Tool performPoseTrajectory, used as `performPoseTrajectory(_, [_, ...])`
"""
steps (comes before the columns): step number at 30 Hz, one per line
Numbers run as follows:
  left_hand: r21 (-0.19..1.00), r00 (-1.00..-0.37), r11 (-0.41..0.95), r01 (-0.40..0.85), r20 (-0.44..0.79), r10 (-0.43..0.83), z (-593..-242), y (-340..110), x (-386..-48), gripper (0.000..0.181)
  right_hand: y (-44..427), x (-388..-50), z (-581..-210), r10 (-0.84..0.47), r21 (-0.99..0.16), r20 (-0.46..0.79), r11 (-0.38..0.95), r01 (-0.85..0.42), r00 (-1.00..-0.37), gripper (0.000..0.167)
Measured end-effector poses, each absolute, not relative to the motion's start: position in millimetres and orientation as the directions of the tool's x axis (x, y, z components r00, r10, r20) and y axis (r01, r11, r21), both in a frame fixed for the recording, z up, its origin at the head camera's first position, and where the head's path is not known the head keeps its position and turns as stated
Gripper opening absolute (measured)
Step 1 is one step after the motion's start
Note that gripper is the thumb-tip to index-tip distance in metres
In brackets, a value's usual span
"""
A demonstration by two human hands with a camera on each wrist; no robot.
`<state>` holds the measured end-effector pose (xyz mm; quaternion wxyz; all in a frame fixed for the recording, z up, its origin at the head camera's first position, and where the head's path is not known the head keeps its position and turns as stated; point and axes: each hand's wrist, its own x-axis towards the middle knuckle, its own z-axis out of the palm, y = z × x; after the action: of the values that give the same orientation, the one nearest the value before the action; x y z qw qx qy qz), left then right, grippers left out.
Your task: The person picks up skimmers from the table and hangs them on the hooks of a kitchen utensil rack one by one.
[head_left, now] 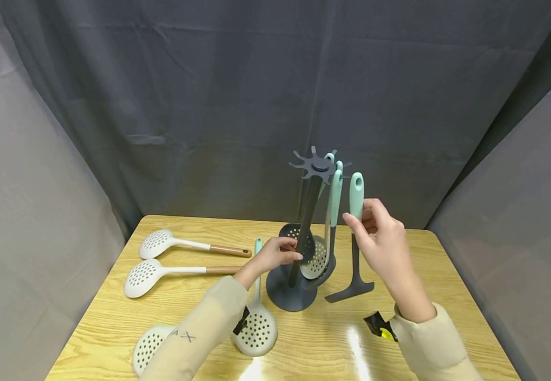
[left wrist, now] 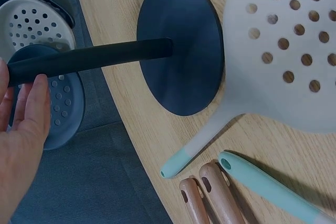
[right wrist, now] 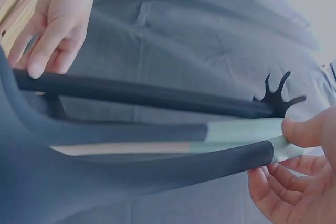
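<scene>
My left hand (head_left: 274,255) pinches the dark pole of a utensil stand (head_left: 310,211), above its round base. From the stand's hooked top hang several mint-handled utensils, among them a dark skimmer (head_left: 291,231), a pale skimmer (head_left: 317,259) and a dark ladle (head_left: 327,275). To the right of the stand, my right hand (head_left: 386,243) holds a turner (head_left: 354,286) by its mint handle (head_left: 357,193), upright with the dark blade downward. In the right wrist view, thumb and fingers of the right hand (right wrist: 302,171) pinch that handle just above its dark shaft.
Two white skimmers with wooden handles (head_left: 156,243) (head_left: 143,278) lie at the table's left. A pale skimmer with a mint handle (head_left: 257,330) lies before the stand, and another perforated head (head_left: 149,344) is partly behind the left sleeve. Grey curtains (head_left: 237,106) enclose the table.
</scene>
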<state>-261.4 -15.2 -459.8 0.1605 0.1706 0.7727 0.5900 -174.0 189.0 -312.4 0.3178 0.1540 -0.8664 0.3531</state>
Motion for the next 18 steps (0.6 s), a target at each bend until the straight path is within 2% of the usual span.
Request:
performPoseTrajectory(9, [0.965, -0.887, 0.249, 0.077, -0.047, 0.459, -460.5, -16.3, -262.0, 0.042, 173.8, -167.7, -305.3, -0.091, -0.505, 0.658, 0.682, -0.528, -0.747, 0.021])
performPoseTrajectory(12, [0.967, -0.881, 0.243, 0.080, -0.045, 0.470, -448.0, -17.5, -255.1, 0.040, 169.4, -166.9, -304.7, -0.105, -0.504, 0.652, 0.680, -0.533, -0.751, 0.022])
performPoseTrajectory(18, [0.964, -0.892, 0.250, 0.091, -0.033, 0.450, -455.1, -15.0, -258.1, 0.036, 161.8, -167.0, -305.7, -0.122, -0.507, 0.641, 0.674, -0.537, -0.758, 0.020])
